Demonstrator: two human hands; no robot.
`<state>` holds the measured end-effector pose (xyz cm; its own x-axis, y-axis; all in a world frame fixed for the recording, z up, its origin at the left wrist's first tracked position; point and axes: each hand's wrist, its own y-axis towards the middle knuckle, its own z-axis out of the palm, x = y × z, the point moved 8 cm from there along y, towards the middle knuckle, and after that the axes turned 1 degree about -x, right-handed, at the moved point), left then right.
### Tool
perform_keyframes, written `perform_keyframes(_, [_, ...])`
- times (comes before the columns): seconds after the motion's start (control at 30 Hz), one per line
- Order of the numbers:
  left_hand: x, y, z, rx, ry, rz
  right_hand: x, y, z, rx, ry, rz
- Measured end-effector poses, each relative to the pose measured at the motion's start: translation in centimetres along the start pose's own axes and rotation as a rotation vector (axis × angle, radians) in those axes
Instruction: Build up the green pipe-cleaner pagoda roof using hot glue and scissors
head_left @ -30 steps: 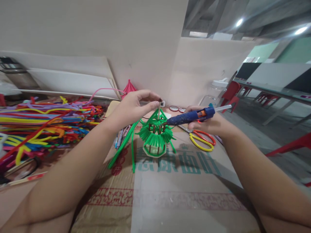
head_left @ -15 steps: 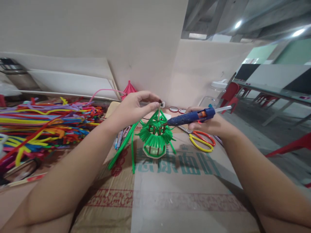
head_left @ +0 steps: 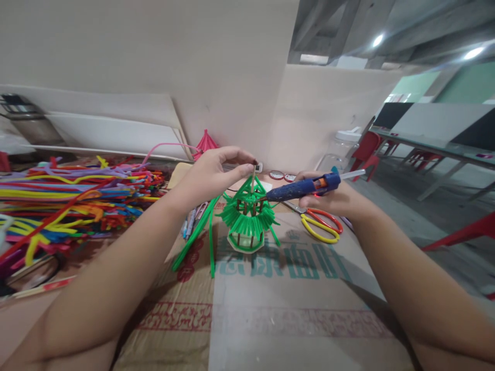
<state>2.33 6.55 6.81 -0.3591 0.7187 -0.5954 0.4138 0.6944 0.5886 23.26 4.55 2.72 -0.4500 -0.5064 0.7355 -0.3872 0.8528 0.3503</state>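
Note:
A small pavilion model [head_left: 248, 222] with a fringed roof of green pipe cleaners and brown posts stands on the cardboard. My left hand [head_left: 224, 167] pinches the tip of a thin wooden stick [head_left: 253, 181] that rises from the model's top. In my right hand [head_left: 325, 198] is a blue glue gun [head_left: 303, 187], its nozzle at the upper roof beside the stick. A clear glue stick [head_left: 355, 175] juts from the gun's rear. Loose green pipe cleaners [head_left: 196, 236] lie left of the model. Scissors [head_left: 320, 226] with red and yellow handles rest below my right hand.
A heap of coloured pipe cleaners [head_left: 77, 198] spreads over the left side. Behind are a pink cone-shaped piece [head_left: 206, 141], white boards [head_left: 116, 131] and a clear bottle [head_left: 342, 147]. Printed cardboard [head_left: 270, 319] covers the table; red chairs [head_left: 365, 149] stand to the right.
Almost nothing differs. The glue gun's rear has shifted very slightly to the left and down, while its nozzle stays at the upper roof.

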Motion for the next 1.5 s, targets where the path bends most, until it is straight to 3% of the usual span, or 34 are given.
perform_keyframes(0.13, [-0.3, 0.0, -0.1, 0.006, 0.006, -0.007, -0.3, 0.0, -0.1, -0.026, -0.027, 0.004])
perform_keyframes(0.5, [-0.8, -0.1, -0.4, 0.000, 0.046, -0.034, 0.6, -0.1, 0.4, 0.085, 0.016, -0.075])
perform_keyframes(1.1, [-0.5, -0.1, -0.2, -0.006, 0.043, -0.049, 1.4, 0.1, 0.7, 0.112, -0.045, -0.099])
perform_keyframes(1.5, [-0.5, -0.1, 0.0, 0.004, 0.036, -0.063, 1.1, 0.0, 0.1, 0.031, -0.041, -0.095])
